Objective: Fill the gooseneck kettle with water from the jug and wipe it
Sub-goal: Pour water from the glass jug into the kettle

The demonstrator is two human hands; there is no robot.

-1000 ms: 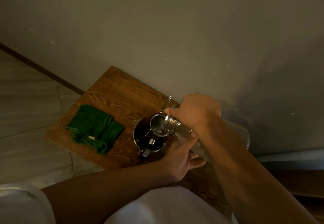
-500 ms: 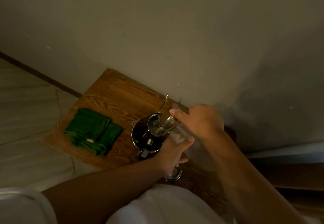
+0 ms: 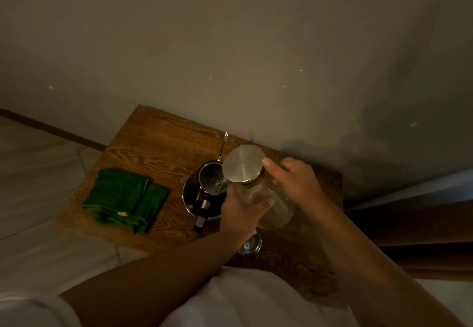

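Dim light falls on a plain wall behind a wooden bench. Both hands grasp a clear glass jug with a round metal lid. The left hand wraps the jug's near side just below the lid, thumb across the glass. The right hand grips the far side, fingertips at the lid's rim. The jug is tilted toward the left, its lid end just above and beside the gooseneck kettle. The kettle stands open on the bench directly left of the left hand, its thin spout pointing toward the wall and its dark handle toward the person. A small round metal cap lies on the bench under the left wrist. A folded green cloth lies well left of both hands, apart from the kettle.
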